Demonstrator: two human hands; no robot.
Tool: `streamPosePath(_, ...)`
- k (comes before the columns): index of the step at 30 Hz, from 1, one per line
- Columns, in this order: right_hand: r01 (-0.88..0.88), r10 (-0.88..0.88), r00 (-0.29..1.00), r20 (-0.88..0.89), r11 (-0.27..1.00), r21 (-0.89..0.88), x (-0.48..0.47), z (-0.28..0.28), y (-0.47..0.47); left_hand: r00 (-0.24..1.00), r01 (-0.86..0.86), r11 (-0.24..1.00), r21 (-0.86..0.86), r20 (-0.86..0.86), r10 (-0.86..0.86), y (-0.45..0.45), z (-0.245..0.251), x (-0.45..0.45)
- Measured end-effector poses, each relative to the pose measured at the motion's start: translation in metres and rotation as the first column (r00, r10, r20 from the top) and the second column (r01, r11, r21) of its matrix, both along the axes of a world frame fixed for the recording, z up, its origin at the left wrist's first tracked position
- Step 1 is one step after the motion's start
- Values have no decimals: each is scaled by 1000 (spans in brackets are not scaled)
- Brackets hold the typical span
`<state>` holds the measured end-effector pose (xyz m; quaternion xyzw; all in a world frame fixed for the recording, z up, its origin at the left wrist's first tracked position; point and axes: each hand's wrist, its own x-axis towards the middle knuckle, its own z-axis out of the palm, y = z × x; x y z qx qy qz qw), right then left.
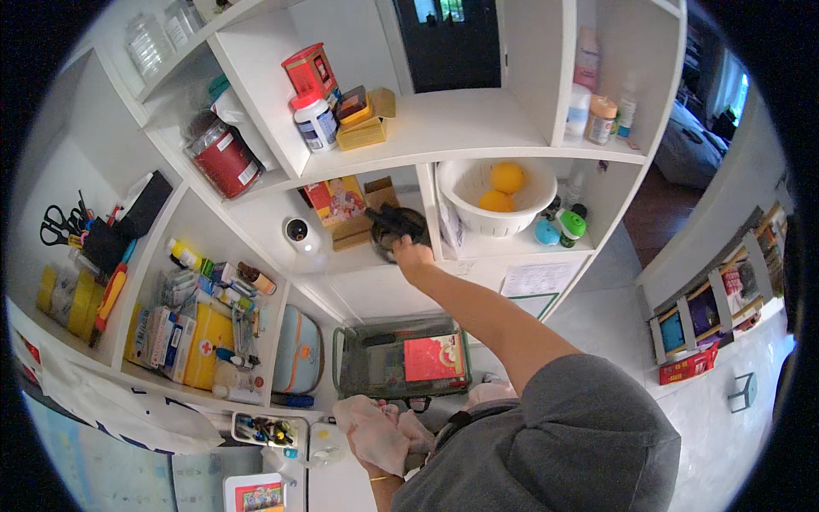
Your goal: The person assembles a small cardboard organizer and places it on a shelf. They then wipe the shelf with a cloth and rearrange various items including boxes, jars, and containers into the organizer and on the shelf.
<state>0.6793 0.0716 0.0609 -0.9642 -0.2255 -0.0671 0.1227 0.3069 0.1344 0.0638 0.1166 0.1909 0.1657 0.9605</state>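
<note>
My right hand [413,257] reaches into a shelf compartment and touches a dark round bowl [382,248] with black items [400,221] in it. Its fingertips are partly hidden, so I cannot tell how firmly they hold. Low by my body, my left hand [366,456] holds a bunched pale pink cloth [377,425] that covers most of it. Beside the bowl are an open cardboard box [350,235], a red and yellow printed box [336,200] and a white round-headed camera [301,235].
A white basket [470,214] with two oranges stands right of the divider. Above sit a red-capped white bottle [315,125] and a yellow box [365,136]. Medicine boxes [173,333] and scissors [56,225] fill the left shelves. Below is a green-rimmed clear bin [368,374].
</note>
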Motion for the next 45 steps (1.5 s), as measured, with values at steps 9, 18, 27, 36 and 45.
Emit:
streamPosePath(9,-381,382,924,17,923,-42,-93,34,-72,882,367,930,0,319,-347,18,-27,-2)
streamPosePath(18,-486,479,870,116,873,42,-166,173,-143,908,358,933,33,220,-356,7,-34,-3)
streamPosePath(27,-375,365,873,322,926,-35,-160,326,-190,906,398,917,4,156,-394,-9,-19,7)
streamPosePath(36,-95,149,919,366,982,-162,-40,321,-179,928,352,936,20,123,-351,-12,-27,9)
streamPosePath(45,-8,72,946,316,980,-200,44,300,-151,949,311,942,128,19,-316,-2,-36,6)
